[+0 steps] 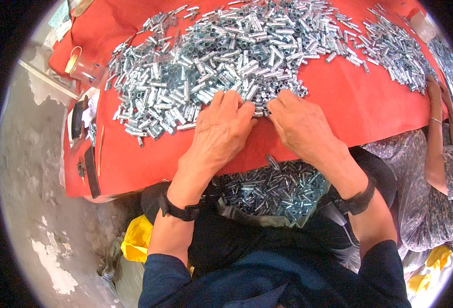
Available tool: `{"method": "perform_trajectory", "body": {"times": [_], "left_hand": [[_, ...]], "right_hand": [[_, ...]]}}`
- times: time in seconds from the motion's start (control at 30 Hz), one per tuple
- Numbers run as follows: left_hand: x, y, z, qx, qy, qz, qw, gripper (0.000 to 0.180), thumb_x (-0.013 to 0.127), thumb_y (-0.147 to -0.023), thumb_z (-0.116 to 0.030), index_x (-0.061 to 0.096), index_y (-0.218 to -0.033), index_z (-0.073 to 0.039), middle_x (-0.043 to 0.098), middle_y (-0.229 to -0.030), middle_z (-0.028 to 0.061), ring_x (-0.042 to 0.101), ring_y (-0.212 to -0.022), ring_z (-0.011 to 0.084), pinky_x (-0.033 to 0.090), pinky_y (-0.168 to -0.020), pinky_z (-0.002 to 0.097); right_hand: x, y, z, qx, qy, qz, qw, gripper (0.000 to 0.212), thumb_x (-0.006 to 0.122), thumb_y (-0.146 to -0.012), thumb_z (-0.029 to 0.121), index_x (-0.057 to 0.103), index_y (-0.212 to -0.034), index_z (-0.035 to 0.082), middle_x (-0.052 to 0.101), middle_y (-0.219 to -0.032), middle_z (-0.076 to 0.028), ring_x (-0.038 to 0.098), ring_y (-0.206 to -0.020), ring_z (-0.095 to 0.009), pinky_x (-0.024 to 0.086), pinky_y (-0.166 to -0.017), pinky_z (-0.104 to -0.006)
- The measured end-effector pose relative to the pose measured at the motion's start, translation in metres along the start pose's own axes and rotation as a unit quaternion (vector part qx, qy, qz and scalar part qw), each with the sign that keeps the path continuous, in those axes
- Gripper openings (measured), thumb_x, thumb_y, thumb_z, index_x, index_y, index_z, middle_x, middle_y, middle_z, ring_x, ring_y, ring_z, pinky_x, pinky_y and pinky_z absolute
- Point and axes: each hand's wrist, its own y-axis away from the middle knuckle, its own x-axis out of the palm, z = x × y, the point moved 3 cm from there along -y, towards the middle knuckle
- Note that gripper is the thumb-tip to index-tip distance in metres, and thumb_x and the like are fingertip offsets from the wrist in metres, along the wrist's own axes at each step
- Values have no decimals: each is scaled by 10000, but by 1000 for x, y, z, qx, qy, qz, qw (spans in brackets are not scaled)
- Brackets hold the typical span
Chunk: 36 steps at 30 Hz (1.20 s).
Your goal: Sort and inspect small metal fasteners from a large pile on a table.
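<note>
Leftmost, we see a clear container point(88, 73) tilted near the edge of a red tabletop point(349, 102), with a dark flat strip point(91, 173) and a thin stick point(101, 151) lying closer to us. Below them, a yellow bag point(136, 238) shows beneath the tabletop's edge. Next comes the heaped pile of short silver metal tubes point(206, 61), spread across the far part of the tabletop, many lying on their sides and others showing their round open ends. At its near edge we find the person's left hand point(218, 128), back upward, a black band point(178, 209) on the wrist, its fingers point(230, 98) curled in and close to the tubes. Between the two hands a few tubes sit in a tight cluster; below, at lap level, we look into an open container point(303, 220) full of slim pieces point(272, 192), darker toward the left. Just right of the cluster, the right hand point(306, 126) mirrors the left, its fingers point(284, 100) also bent inward; for both hands, we cannot tell whether a tube is gripped. Farther right, a second pile of tubes point(396, 54) covers the tabletop, and at its edge we see a co-worker's hand point(433, 88).
</note>
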Motion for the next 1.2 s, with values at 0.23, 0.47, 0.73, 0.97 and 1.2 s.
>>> {"method": "perform_trajectory", "body": {"times": [0.23,0.47,0.73,0.97,1.2], "left_hand": [[7,5,3,34,-19,-14,999,220,738,-776,-73,595,-943,-53,577,-911,100,574,-840,315,508,-677,422],[0,8,-11,27,130,-40,990,248,707,-793,-12,607,-1020,-26,603,-928,136,581,-830,345,475,-684,423],[0,9,-14,22,147,-46,988,243,687,-806,14,609,-1034,-17,606,-945,149,581,-866,354,468,-744,427],[-5,10,-7,6,198,-50,979,219,676,-811,22,618,-1019,-18,639,-985,134,596,-907,339,479,-789,414],[-9,9,-5,24,224,-74,971,197,675,-846,-3,646,-1040,-18,653,-963,125,605,-881,309,482,-785,389]], "right_hand": [[-6,5,1,76,-103,1,992,113,633,-808,31,548,-880,10,587,-858,-185,634,-780,-369,521,-661,-448],[-16,4,4,146,-328,-20,933,112,605,-807,13,524,-880,-11,574,-694,-200,597,-618,-317,467,-568,-410],[-11,8,3,168,-369,-12,914,97,605,-825,15,560,-903,-22,570,-649,-149,583,-581,-200,463,-549,-352],[-17,10,4,250,-487,21,836,90,610,-899,28,605,-969,-29,633,-789,-46,593,-677,-84,475,-590,-259],[-22,8,7,251,-498,50,829,134,611,-922,41,596,-1021,-48,653,-835,-73,667,-750,-120,530,-644,-266]]}}
